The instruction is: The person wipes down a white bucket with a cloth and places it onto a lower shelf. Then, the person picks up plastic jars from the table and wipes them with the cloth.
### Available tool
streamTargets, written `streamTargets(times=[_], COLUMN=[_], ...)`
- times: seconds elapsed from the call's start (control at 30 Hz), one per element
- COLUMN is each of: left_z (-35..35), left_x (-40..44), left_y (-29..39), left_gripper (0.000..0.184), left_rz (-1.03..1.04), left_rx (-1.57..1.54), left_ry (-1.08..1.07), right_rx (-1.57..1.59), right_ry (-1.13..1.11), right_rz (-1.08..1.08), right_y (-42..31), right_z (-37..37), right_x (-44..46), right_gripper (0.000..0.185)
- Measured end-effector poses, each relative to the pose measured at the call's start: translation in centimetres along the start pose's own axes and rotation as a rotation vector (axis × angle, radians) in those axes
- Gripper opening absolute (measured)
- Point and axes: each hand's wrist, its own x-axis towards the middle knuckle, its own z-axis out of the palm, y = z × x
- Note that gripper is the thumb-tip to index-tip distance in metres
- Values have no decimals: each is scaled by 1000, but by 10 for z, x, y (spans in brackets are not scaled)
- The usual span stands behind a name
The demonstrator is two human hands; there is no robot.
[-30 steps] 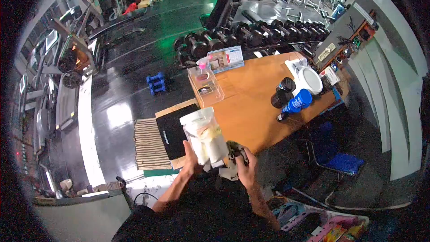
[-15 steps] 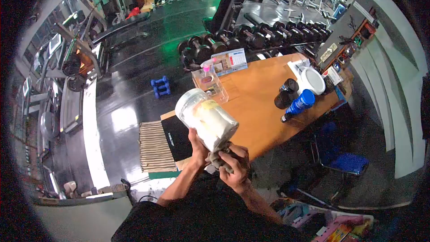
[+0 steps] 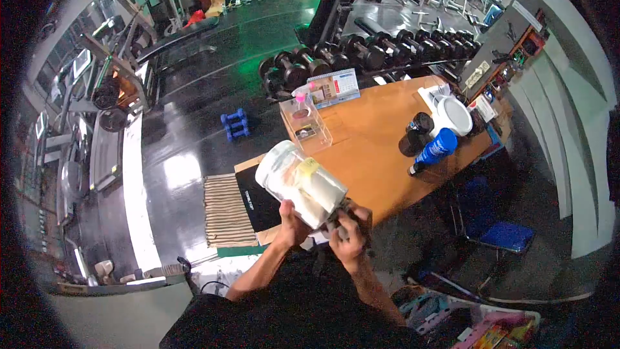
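Observation:
A clear plastic jar (image 3: 302, 184) with whitish contents and a yellow label is held up, tilted, over the near edge of the table. My left hand (image 3: 292, 227) grips its lower left side, the thumb lying along the wall. At the jar's lower right end, my right hand (image 3: 351, 238) is closed on a bunched grey-brown cloth (image 3: 338, 225) pressed against it. Part of the cloth is hidden behind my fingers.
The wooden table (image 3: 374, 136) bears a clear acrylic box (image 3: 316, 134), a desk calendar (image 3: 336, 89), a dark shaker bottle (image 3: 416, 134), a blue bottle (image 3: 438, 147) and a white-lidded tub (image 3: 453, 116). A blue chair (image 3: 507, 236) stands right; blue dumbbells (image 3: 234, 124) lie on the floor.
The jar has turned a little and dropped slightly lower, so its yellow label shows more. My right hand and the cloth have shifted slightly right along the jar's end.

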Motion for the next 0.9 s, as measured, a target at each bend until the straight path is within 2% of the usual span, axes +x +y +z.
streamTargets(times=[0.03,0.13,0.17,0.2,0.27,0.33,0.4,0.43,0.47,0.5,0.53,0.57,0.67,0.7,0.8,0.9], left_z=[-9,-51,-54,-50,-58,-43,-34,-19,-19,-18,-21,-24,-30,-26,-26,-25], left_x=[1,9,9,9,6,2,3,3,6,7,10,13,9,1,-5,-4], left_y=[-6,-33,-33,-27,-22,-11,-6,1,3,3,-3,-9,-7,-4,2,0], left_gripper=[97,90,89,88,91,96,96,94,88,85,81,78,79,82,87,93], left_rz=[18,125,186,247,243,241,298,347,450,466,534,613,626,554,683,681], left_rx=[-7,-38,45,128,337,402,553,585,767,743,935,1121,1169,1008,1156,1207], left_ry=[12,-28,-32,-30,-93,-57,-76,-79,-128,-163,-182,-193,-152,-97,-137,-162], right_rx=[-81,264,266,405,681,744,394,476,361,273,-10,-56,-105,-61,-35,-67], right_ry=[-13,107,35,266,749,811,572,370,115,-102,-364,-390,-439,-441,-423,-407], right_rz=[85,609,735,917,1261,1040,698,552,375,166,-73,-64,-1,52,178,275], right_y=[1,-8,22,16,-8,-18,-23,-34,-45,-56,-61,-62,-56,-50,-39,-25], right_z=[-1,-10,-14,-15,-23,-35,-37,-45,-52,-58,-58,-51,-30,-30,-28,-27], right_x=[3,28,0,8,41,56,43,43,58,73,93,94,92,92,95,99], right_gripper=[25,21,32,37,47,63,58,55,50,45,39,40,42,41,38,32])
